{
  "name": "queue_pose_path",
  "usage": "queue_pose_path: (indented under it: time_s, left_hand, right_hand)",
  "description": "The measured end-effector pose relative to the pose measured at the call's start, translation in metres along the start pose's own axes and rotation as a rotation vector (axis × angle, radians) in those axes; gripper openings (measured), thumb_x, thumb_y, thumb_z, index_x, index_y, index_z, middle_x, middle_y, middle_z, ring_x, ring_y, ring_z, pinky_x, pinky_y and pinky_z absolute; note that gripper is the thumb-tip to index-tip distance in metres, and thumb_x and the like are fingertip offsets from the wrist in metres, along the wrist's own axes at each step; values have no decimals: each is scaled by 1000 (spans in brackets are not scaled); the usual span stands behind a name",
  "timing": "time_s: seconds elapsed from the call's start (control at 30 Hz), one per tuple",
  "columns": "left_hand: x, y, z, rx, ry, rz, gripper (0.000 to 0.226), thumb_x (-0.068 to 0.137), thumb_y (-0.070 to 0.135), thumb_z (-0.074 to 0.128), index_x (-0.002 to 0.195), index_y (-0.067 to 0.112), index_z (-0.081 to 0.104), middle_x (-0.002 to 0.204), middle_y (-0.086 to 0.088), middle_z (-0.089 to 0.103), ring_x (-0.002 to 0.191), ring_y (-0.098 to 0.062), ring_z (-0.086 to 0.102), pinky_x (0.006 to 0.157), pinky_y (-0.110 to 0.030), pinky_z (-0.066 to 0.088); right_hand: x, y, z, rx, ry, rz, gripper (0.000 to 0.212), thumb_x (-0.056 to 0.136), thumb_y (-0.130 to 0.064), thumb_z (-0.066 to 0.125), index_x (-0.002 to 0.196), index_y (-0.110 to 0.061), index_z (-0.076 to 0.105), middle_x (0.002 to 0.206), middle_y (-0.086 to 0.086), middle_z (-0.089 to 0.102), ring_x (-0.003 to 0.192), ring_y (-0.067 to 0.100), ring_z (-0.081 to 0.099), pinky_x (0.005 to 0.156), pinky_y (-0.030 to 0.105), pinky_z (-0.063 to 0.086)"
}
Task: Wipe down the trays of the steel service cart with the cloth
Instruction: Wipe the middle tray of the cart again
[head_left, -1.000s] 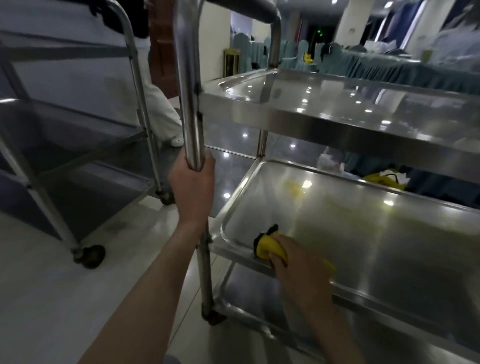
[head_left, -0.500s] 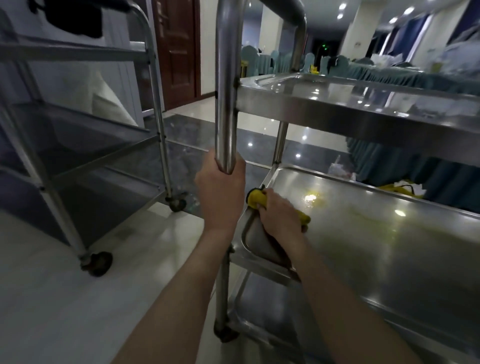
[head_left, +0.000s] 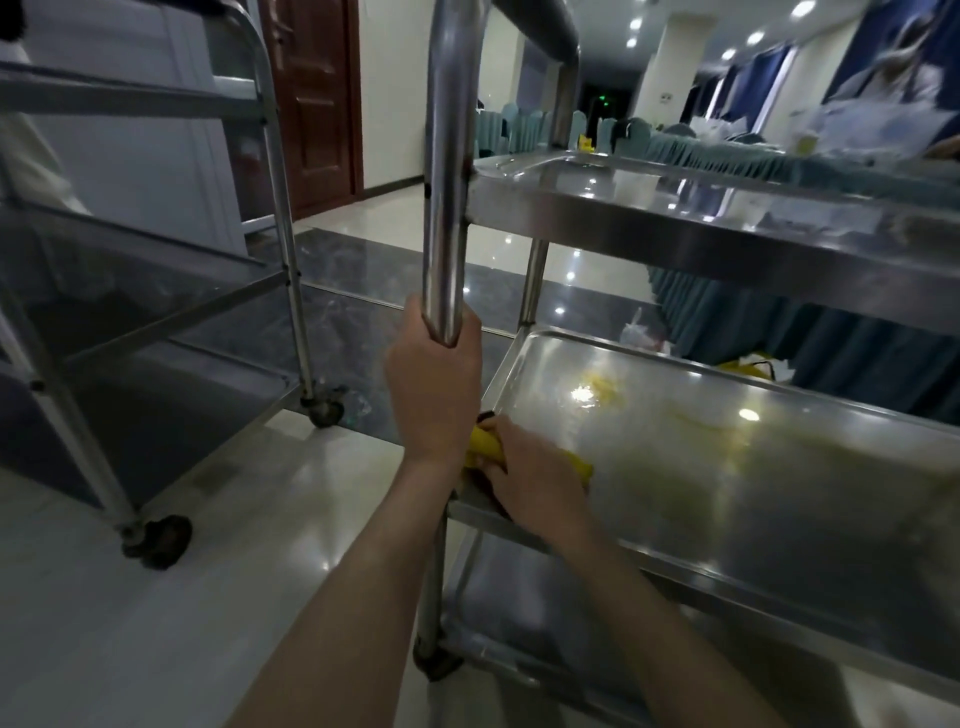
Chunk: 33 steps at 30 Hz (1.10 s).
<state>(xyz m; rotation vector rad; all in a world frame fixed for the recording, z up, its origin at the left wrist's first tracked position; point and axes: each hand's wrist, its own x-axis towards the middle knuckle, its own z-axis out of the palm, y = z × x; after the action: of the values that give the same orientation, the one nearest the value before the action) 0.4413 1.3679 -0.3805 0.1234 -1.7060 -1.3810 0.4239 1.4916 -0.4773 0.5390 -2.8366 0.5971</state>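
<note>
Still gripping the cart post with left hand, right hand pressing yellow cloth, unmoved, at middle tray near-left corner.

two bare forearms, no sleeves; left hand, right hand.

Glossy steel tray, soft yellow cloth.

We've got our left hand gripping the cart post, right hand pressing the yellow cloth into the middle tray's near-left corner.
</note>
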Motion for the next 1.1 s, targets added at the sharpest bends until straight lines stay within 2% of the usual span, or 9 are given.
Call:
queue_pose_path:
  time_s: [0.2, 0.37, 0.53, 0.7, 0.83, 0.93, 1.0, 1.1]
  left_hand:
    - [1, -2, 1, -10, 21, 19, 27, 98, 26, 64, 79, 17, 47, 61, 7, 39, 55, -10, 41, 49, -17, 36]
    - [2, -5, 1, -38, 0, -1, 25, 98, 26, 63, 80, 17, 48, 62, 7, 40, 53, -9, 41, 48, -21, 36]
    - [0, -4, 3, -9, 24, 9, 24, 98, 28, 63, 81, 19, 49, 63, 8, 42, 53, -4, 46, 49, -14, 38]
    - [-3, 5, 0, 20, 33, 6, 24, 100, 24, 62, 83, 14, 49, 63, 8, 42, 54, 4, 49, 53, -9, 39]
    - [-2, 7, -2, 27, 35, -6, 24, 99, 26, 62, 82, 13, 50, 63, 7, 43, 53, 3, 47, 54, -8, 38]
    - [-4, 9, -2, 17, 10, -35, 25, 100, 28, 62, 84, 14, 50, 66, 8, 44, 55, 7, 49, 55, -7, 39]
    - [-5, 12, -3, 14, 5, -45, 25, 101, 28, 62, 85, 13, 50, 67, 8, 45, 56, 11, 49, 55, -6, 40]
    - [-5, 12, -3, 32, 15, -43, 26, 100, 29, 62, 84, 14, 49, 66, 9, 43, 57, 11, 49, 56, -4, 38]
  right_hand:
    - [-11, -7, -7, 72, -88, -55, 40, 102, -40, 55, 140, -34, 44, 126, -2, 65, 107, 21, 63, 83, 35, 48]
    - [46, 12, 10, -30, 22, 53, 40, 102, -41, 52, 139, -30, 43, 128, 4, 65, 111, 30, 62, 89, 42, 47]
    - [71, 49, -1, -93, 20, 143, 43, 103, -46, 49, 140, -27, 41, 132, 6, 63, 114, 31, 62, 94, 46, 48]
    - [34, 113, -35, -152, 41, 277, 41, 102, -45, 52, 137, -24, 44, 126, 8, 64, 107, 32, 63, 85, 41, 46]
    - [-18, 179, -76, -155, 75, 452, 40, 105, -42, 47, 141, -27, 42, 132, 11, 62, 112, 34, 62, 96, 49, 49]
    - [-54, 220, -102, -183, 104, 562, 41, 104, -43, 49, 140, -24, 41, 128, 15, 63, 105, 35, 62, 91, 50, 51]
    - [-65, 234, -110, -194, 115, 607, 39, 103, -45, 49, 136, -23, 42, 123, 16, 64, 100, 36, 63, 87, 50, 52]
    - [-63, 231, -110, -205, 110, 640, 39, 104, -45, 47, 137, -25, 41, 129, 15, 62, 105, 37, 62, 89, 49, 51]
